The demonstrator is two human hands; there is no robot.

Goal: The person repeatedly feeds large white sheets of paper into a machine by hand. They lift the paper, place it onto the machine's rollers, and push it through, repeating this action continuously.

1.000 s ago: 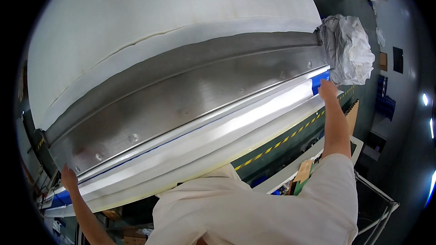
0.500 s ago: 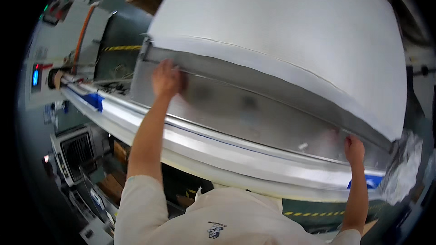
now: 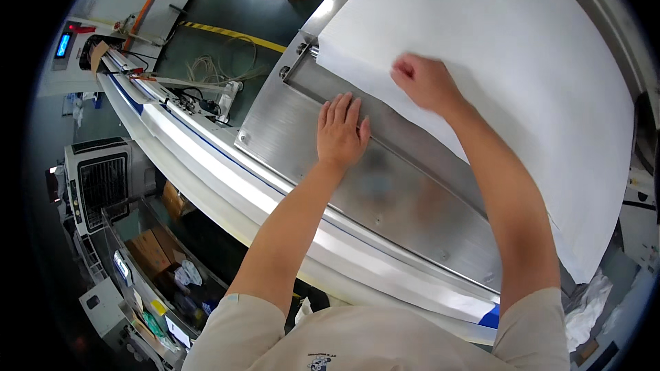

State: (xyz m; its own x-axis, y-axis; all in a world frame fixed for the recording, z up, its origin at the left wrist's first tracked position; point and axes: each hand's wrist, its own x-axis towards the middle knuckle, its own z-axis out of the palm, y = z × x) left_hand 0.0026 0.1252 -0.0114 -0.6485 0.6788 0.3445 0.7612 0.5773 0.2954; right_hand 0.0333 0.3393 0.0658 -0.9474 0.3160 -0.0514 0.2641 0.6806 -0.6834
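Observation:
A wide white sheet [image 3: 522, 48] lies over a long machine bed, its lower edge running along a brushed steel plate [image 3: 385, 192]. My left hand [image 3: 340, 130] rests flat on the steel plate, fingers together and pointing up toward the sheet's edge. Curled into a loose fist, my right hand [image 3: 426, 82] presses on the white sheet near its lower left corner. Whether it pinches the sheet I cannot tell. A metal roller end [image 3: 295, 62] sits just left of the sheet's corner.
A white rail with a blue stripe [image 3: 227, 178] runs along the machine's front. Cables and a small control box with a blue display [image 3: 63, 45] are at upper left. A wire cart with boxes [image 3: 148, 261] stands at lower left. Crumpled white material [image 3: 588, 306] hangs at lower right.
The view has swung to the left end of the machine. Both hands have moved closer together, the right hand going from the far right end up onto the white sheet.

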